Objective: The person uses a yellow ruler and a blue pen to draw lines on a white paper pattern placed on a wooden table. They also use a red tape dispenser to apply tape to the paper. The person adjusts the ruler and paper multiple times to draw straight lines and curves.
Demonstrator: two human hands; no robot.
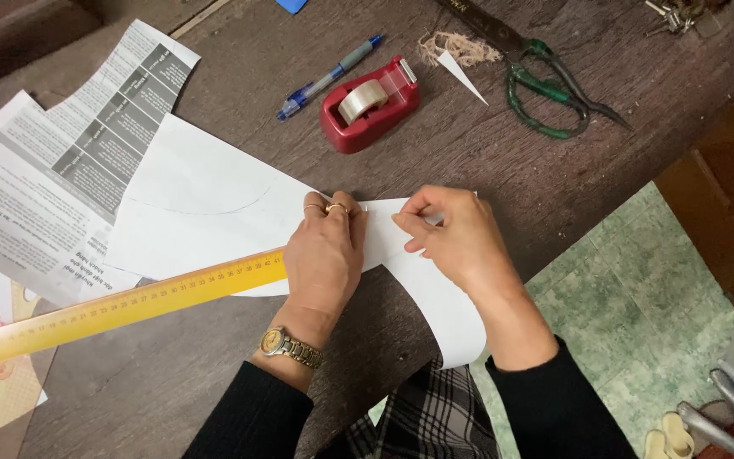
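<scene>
White paper sheet (206,204): light, limp, creased easily | my left hand (324,255) pressed flat on it | my right hand (456,234) pinched its far edge | best held near edges.

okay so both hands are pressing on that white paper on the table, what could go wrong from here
1. The white paper hangs past the table edge near the right hand; it could sag or slide off.
2. The yellow ruler lies under the left hand; a nudge might shift it across the sheet.
3. The open scissors lie within reach, a possible snag.
</scene>
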